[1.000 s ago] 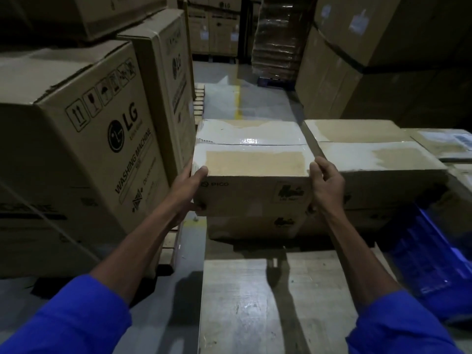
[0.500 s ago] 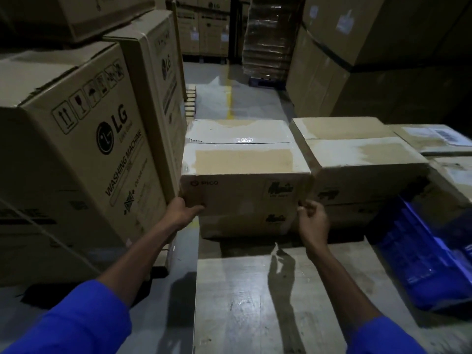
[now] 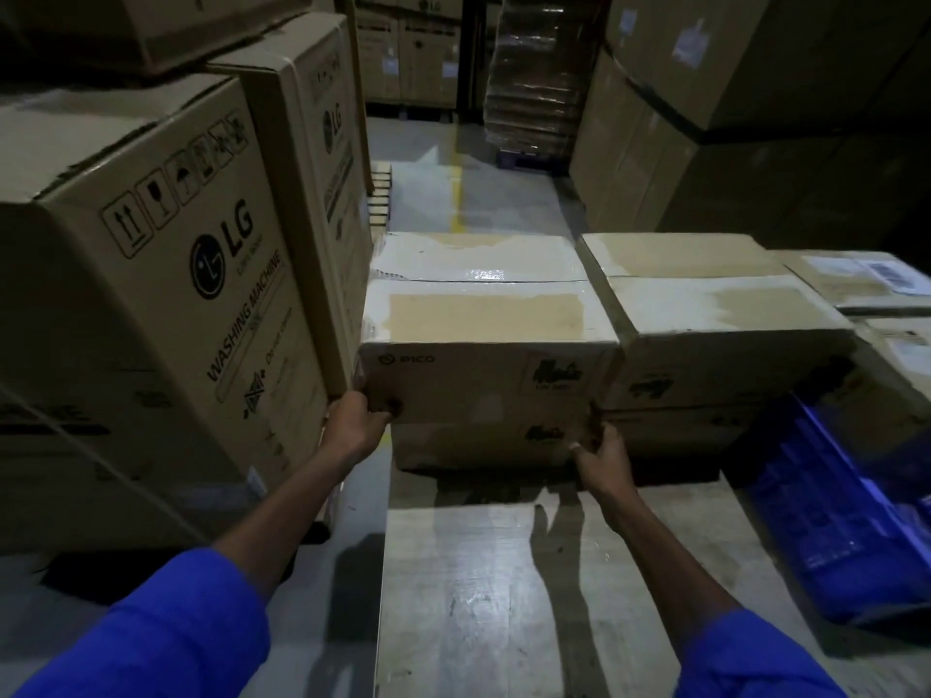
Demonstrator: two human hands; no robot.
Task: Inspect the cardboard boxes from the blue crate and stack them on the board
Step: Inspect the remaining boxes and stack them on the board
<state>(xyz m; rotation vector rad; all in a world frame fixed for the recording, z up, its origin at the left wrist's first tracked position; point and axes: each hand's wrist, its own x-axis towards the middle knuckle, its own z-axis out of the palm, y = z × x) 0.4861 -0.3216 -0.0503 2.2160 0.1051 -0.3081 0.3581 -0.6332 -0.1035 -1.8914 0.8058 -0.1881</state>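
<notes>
A taped cardboard box (image 3: 483,345) marked PICO sits on top of a lower box (image 3: 483,443) at the far end of the pale wooden board (image 3: 504,586). My left hand (image 3: 355,420) grips the top box at its lower left corner. My right hand (image 3: 602,458) has its fingers curled at the lower right corner of the stack, where the two boxes meet. A second stack of two boxes (image 3: 705,335) stands directly to the right. The blue crate (image 3: 846,501) lies at the right edge of the board.
Tall LG washing machine cartons (image 3: 151,304) stand close on the left. Large stacked cartons (image 3: 755,118) fill the right background. More small boxes (image 3: 866,279) lie at the far right. A grey floor aisle with a yellow line (image 3: 456,193) runs ahead.
Both hands slid down from the top box's upper side edges to its lower corners. The box now rests squarely on the lower one.
</notes>
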